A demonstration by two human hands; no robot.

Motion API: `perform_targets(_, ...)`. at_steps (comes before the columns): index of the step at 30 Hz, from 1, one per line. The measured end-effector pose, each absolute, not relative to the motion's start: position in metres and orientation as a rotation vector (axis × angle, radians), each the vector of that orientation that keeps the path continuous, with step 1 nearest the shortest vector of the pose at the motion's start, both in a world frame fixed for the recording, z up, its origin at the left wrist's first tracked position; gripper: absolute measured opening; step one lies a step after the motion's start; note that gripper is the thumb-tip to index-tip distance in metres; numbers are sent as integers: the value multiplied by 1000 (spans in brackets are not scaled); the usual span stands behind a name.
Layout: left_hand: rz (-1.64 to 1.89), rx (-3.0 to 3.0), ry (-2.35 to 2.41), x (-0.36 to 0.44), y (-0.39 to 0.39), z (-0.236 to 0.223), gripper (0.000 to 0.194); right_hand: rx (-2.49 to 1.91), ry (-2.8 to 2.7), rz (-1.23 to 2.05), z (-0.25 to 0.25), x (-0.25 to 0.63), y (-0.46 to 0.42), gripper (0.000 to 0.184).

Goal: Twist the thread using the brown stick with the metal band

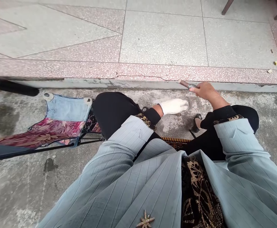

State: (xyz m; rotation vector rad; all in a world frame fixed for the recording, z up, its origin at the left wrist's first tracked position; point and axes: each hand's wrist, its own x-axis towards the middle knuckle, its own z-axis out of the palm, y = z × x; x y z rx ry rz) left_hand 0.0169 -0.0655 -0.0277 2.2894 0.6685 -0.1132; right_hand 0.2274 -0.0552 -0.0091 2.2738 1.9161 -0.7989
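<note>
My left hand [174,106] wears a white knitted glove and reaches down over the grey concrete ground between my knees. Its fingers lie stretched forward and seem to hold nothing. My right hand [203,91] is bare and closed round a thin brown handle [184,84] with a metal band, which points left along the kerb edge [138,83]. The tool's working end is hidden. Both arms come out of pale grey striped sleeves over black cuffs with gold pattern.
A low folding stool [62,122] with denim and red flowered patchwork fabric stands to my left. A dark tube [12,87] lies at the far left. Beyond the kerb runs a pink and grey terrazzo floor [162,38], with chair legs [227,6] at the top right.
</note>
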Motion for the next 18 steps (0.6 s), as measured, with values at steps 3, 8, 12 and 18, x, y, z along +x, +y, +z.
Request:
perform_targets(3,-107,2343,662,15,-63,-32,36,2038,1872,-550,-14,224,-54,56)
perform_targets(8,-31,2324,585,9,-51,-42,38,1579,1834,-862,-14,221,-64,53)
perform_targets(12,133,2221,600,2,-40,-45,37,1338,1887,-1236,-2,227,-69,50)
perform_targets(18,260,2092,735,3,-38,-49,39,1731,2139,-1750,18,233,-73,59)
